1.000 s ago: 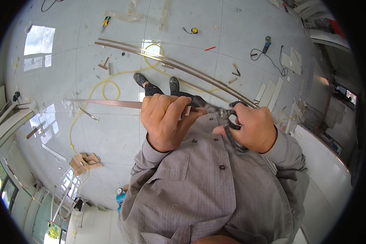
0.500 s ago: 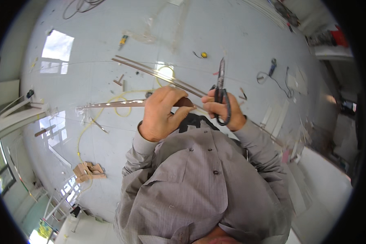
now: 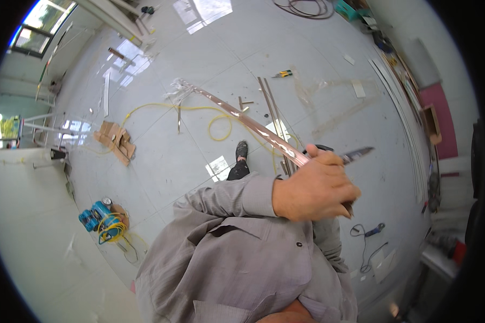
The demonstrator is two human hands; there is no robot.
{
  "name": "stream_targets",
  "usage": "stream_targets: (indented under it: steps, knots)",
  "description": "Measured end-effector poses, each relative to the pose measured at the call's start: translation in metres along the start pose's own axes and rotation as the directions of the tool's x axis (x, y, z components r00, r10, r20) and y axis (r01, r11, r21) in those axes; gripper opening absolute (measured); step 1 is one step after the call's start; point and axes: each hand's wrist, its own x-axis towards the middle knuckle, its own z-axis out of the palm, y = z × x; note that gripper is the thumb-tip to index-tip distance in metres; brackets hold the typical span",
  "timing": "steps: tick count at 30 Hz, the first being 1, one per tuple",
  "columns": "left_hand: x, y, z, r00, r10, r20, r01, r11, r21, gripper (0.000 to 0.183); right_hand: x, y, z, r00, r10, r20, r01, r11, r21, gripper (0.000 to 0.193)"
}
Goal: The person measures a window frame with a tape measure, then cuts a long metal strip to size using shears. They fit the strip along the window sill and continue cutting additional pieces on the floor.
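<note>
My left hand (image 3: 318,185) is closed around the near end of a long brown strip (image 3: 264,132). The strip is shiny, with loose clear film at its far end, and slants away to the upper left above the floor. A short brown end pokes out below my fingers. Just beyond my knuckles, the blade of a pair of scissors (image 3: 358,155) points right, part of its black handle showing behind my left hand. My right hand is hidden behind the left; only its grey sleeve shows lower down.
Two thin brown strips (image 3: 269,102) and a yellow hose (image 3: 188,107) lie on the tiled floor. Torn cardboard (image 3: 116,141) and a blue compressor (image 3: 99,215) are at the left. A corded blue tool (image 3: 375,230) lies at the right, and long white strips (image 3: 401,118) line the right side.
My view has turned toward the left. My left hand has moved across to the right with the brown strip, now covering my right hand. The scissors blade has swung from upright to pointing right.
</note>
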Motion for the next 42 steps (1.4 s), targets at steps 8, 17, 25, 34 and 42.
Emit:
stream_targets:
  steps: [8, 17, 25, 34, 42]
  knots:
    - [-0.007, -0.040, -0.097, 0.977, 0.080, -0.196, -0.091, 0.995, -0.048, 0.037, 0.062, -0.010, 0.050, 0.985, -0.165, -0.041, 0.166, 0.986, 0.014, 0.049]
    - [-0.250, -0.328, -0.188, -0.267, -0.961, 0.069, -0.092, -0.046, -0.995, 0.066, 0.093, -0.026, 0.053, 0.943, -0.329, -0.050, 0.329, 0.944, -0.013, 0.059]
    - [-0.338, -0.441, -0.214, 0.361, -0.933, 0.007, -0.023, -0.016, -1.000, 0.042, 0.100, -0.152, 0.097, 0.903, -0.276, -0.329, 0.256, 0.961, -0.104, 0.014]
    - [-0.243, -0.363, -0.332, 0.756, -0.649, -0.086, -0.123, -0.011, -0.992, 0.054, 0.064, -0.268, -0.021, 0.691, -0.518, -0.505, 0.557, 0.826, -0.085, 0.028]
    - [-0.201, -0.244, -0.416, 0.590, -0.770, -0.244, -0.330, 0.046, -0.943, 0.042, 0.108, -0.156, -0.144, 0.724, -0.295, -0.623, 0.554, 0.787, 0.270, 0.053]
